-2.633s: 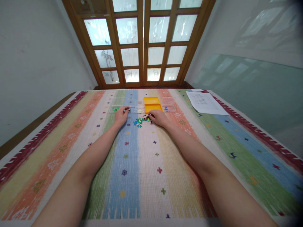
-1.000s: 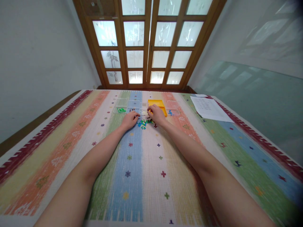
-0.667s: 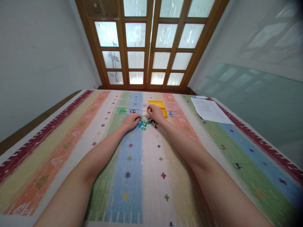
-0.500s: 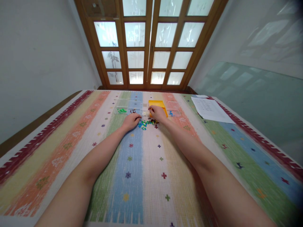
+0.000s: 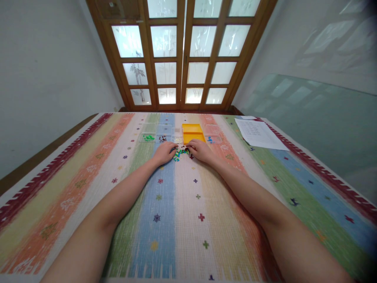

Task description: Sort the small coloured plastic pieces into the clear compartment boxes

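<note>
Though beside pile (image 5: 178, 155), hands (image 5: 165, 152) (image 5: 200, 150) seemingly apart

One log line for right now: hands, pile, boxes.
left hand: at left edge of mixed-colour pile | right hand: at right edge | yellow box: open, beyond right hand | green pieces: in clear box

Room: someone's home, I'd say, though dining or living room I can't tell
Doors (image 5: 178, 70): brown wood, right in front of me, with frosted panes (image 5: 163, 41) patterned with plants and bright with light
Tablecloth (image 5: 190, 220): wide, homely stripes, printed with stars, crosses and trees
Walls (image 5: 44, 78): pale and plain
</note>
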Demonstrator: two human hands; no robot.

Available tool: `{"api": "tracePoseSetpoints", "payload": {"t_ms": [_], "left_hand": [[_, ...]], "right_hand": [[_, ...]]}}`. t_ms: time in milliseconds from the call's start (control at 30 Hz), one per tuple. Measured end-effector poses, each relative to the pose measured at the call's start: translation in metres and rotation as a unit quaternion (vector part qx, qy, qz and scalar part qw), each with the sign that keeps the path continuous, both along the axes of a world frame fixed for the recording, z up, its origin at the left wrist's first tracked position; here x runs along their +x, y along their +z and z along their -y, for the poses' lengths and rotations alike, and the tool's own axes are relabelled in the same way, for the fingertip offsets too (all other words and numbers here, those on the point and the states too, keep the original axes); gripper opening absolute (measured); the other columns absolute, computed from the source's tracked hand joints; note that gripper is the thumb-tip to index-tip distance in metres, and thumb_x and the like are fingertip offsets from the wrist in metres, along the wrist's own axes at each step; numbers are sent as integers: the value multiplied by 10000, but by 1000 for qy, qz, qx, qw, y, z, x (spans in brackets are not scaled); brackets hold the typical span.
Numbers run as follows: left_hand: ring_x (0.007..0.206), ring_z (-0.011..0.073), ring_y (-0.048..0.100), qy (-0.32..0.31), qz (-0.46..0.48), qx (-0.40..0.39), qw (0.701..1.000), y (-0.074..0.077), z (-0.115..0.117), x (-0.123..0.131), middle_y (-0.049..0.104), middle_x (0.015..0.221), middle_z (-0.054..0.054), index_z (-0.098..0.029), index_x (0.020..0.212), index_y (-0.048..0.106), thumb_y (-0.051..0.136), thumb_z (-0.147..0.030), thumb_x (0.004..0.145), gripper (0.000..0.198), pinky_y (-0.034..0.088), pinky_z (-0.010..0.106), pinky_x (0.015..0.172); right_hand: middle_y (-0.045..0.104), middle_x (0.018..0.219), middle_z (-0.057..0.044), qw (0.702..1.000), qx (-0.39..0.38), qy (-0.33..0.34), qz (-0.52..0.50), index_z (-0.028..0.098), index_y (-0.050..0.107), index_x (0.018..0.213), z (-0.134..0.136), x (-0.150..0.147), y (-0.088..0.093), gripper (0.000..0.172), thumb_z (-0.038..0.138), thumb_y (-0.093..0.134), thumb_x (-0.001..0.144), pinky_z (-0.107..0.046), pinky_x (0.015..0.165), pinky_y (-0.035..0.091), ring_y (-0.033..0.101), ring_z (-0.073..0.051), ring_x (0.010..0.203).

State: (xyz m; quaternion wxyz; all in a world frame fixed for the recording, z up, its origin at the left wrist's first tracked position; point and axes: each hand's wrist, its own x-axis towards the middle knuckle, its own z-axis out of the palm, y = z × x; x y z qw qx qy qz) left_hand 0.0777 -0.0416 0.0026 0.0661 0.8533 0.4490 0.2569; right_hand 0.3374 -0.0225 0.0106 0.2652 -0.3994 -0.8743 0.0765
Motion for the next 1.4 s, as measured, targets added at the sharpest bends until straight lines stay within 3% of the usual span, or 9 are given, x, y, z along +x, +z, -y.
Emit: {"api": "tracePoseSetpoints", "payload": {"t_ms": [433, 667, 900, 1033, 1200, 1333, 1400], "left_hand": [[1159, 247, 656, 14, 14, -19, 1000, -2, -1, -1, 744, 1220, 91, -204, 1221, 733, 565, -273, 979, 302, 496, 414, 1082], [1145, 248, 661, 22, 20, -16, 999, -2, -1, -1, 752, 1201, 86, -203, 1210, 739, 548, -269, 980, 306, 500, 413, 1075], [1165, 245, 654, 14, 22, -25, 999, 1, 1, -2, 745, 1221, 89, -205, 1211, 741, 554, -265, 974, 308, 496, 412, 1082], [1177, 244, 645, 6, 18, -24, 1000, 1, 1, -3, 739, 1233, 88, -206, 1221, 737, 558, -266, 972, 312, 485, 410, 1094], [1157, 244, 646, -5, 19, -15, 1000, 1, 1, -3, 742, 1212, 94, -191, 1212, 734, 554, -267, 974, 309, 486, 411, 1085], [1167, 242, 645, -3, 16, -17, 1000, 1, 1, -3, 740, 1221, 87, -202, 1212, 735, 545, -271, 980, 308, 483, 412, 1094], [1178, 242, 642, 2, 13, -20, 1000, 1, 1, -2, 740, 1228, 82, -209, 1223, 732, 543, -269, 980, 314, 482, 411, 1099]], "right_hand": [[712, 1329, -103, 998, 3, 55, -17, 217, 739, 1268, 6, -15, -16, 331, 207, 539, 1004, -414, 1092, 493, 648, -247, 1234], [743, 1278, -65, 991, -53, 105, -66, 260, 751, 1252, 14, -14, -11, 338, 207, 559, 978, -403, 1088, 492, 674, -232, 1196], [786, 1078, -73, 981, -111, -15, -158, 210, 784, 1078, 7, 0, -4, 291, 301, 515, 1012, -353, 951, 534, 714, -219, 1003], [790, 1021, -67, 962, -184, 10, -199, 197, 782, 997, 3, 6, -7, 331, 377, 505, 1009, -352, 917, 555, 721, -215, 945], [787, 1006, -90, 919, -268, 44, -287, 177, 764, 996, 3, 3, -8, 348, 426, 521, 991, -369, 904, 583, 732, -217, 925], [784, 1100, -82, 934, -237, 14, -268, 195, 771, 1044, 4, 2, -7, 325, 399, 522, 999, -394, 984, 562, 723, -223, 1025], [774, 1172, -75, 950, -215, 30, -226, 212, 772, 1104, 6, 1, -6, 315, 366, 513, 1010, -415, 1050, 530, 708, -224, 1101]]}}
